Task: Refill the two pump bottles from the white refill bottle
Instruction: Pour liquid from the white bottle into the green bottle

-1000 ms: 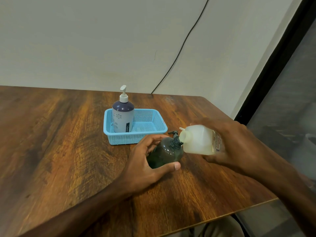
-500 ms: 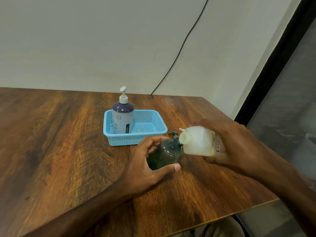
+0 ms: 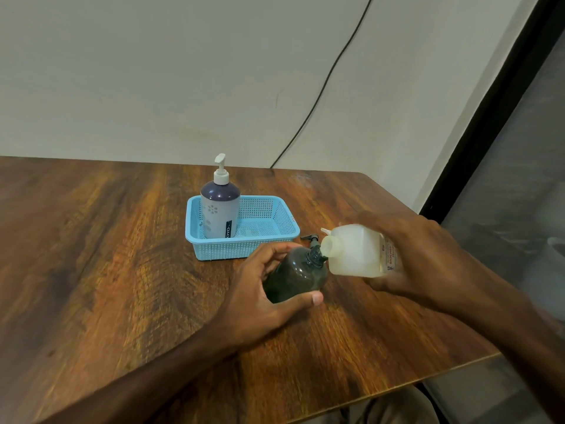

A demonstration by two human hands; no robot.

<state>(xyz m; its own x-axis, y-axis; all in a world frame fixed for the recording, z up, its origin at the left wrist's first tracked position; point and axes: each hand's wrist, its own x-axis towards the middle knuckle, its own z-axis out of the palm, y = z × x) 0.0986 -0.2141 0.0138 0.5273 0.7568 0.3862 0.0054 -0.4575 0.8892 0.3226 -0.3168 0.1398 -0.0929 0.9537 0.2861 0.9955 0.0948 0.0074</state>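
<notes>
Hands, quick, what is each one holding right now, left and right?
Left hand: holds the dark pump bottle.
Right hand: holds the white refill bottle, tipped with its mouth at the dark bottle's neck.

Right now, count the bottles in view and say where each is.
3. The purple pump bottle stands in the blue basket; the dark pump bottle is tilted in the left hand; the white refill bottle lies tipped in the right hand. No others show.

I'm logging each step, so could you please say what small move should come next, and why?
Probably tip the white refill bottle slightly further: its mouth sits at the open neck of the dark bottle, which the left hand steadies, and no stream shows.
</notes>
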